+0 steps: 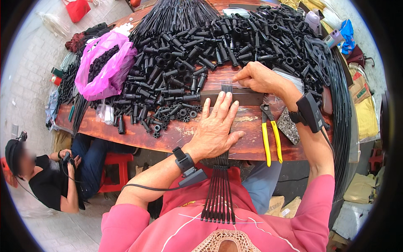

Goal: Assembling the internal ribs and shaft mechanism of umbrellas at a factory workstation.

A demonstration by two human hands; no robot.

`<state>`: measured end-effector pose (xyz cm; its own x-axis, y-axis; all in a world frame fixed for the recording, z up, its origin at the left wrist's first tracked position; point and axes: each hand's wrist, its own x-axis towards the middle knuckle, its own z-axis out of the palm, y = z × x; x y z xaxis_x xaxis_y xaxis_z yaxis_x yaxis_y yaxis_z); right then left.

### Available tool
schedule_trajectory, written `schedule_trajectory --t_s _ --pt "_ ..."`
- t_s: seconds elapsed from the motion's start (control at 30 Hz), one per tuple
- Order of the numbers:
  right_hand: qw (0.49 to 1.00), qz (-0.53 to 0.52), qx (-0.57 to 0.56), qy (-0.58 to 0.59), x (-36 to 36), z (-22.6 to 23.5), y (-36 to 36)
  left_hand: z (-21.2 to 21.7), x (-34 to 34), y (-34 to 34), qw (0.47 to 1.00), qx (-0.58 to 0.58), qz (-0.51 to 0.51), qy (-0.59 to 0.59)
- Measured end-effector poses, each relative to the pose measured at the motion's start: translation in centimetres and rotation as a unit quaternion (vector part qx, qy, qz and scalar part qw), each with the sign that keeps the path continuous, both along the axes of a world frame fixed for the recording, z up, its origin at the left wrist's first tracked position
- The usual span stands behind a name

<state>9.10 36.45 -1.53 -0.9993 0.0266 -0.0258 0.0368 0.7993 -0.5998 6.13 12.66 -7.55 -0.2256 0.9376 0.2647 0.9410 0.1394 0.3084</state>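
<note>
My left hand [214, 130] lies flat with its fingers stretched out, pressing on a row of thin black rods [221, 185]. The rods run side by side from my lap over the table edge, their thicker dark ends against my pink shirt. Their far tips show just beyond my fingers, across a dark flat bar [250, 97]. My right hand [261, 78] is closed beside those tips, thumb and index finger pinched together. Whatever it pinches is too small to make out. Close below the right hand, pliers with yellow handles [266, 138] rest on the table.
Black plastic tubes [176, 65] are heaped across the wooden table [168, 140]. A pink plastic bag [94, 77] stands at left, and long black rods [174, 17] lie behind. A stone block [289, 127] sits right of the pliers. Another person [52, 176] sits at left.
</note>
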Motion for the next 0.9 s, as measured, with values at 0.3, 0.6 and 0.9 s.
schedule_trajectory --t_s 0.3,0.6,0.9 --pt "0.997 -0.029 0.017 0.066 -1.7 -1.2 -0.9 0.1 0.0 0.2 1.0 0.012 -0.004 0.002" --pt "0.985 0.068 -0.15 0.051 7.6 0.5 -3.7 -0.5 -0.6 0.0 0.999 0.044 -0.003 0.027" --pt "0.98 0.165 0.049 0.103 11.9 -5.5 -16.2 -1.6 -0.4 0.4 0.997 0.049 -0.021 0.051"
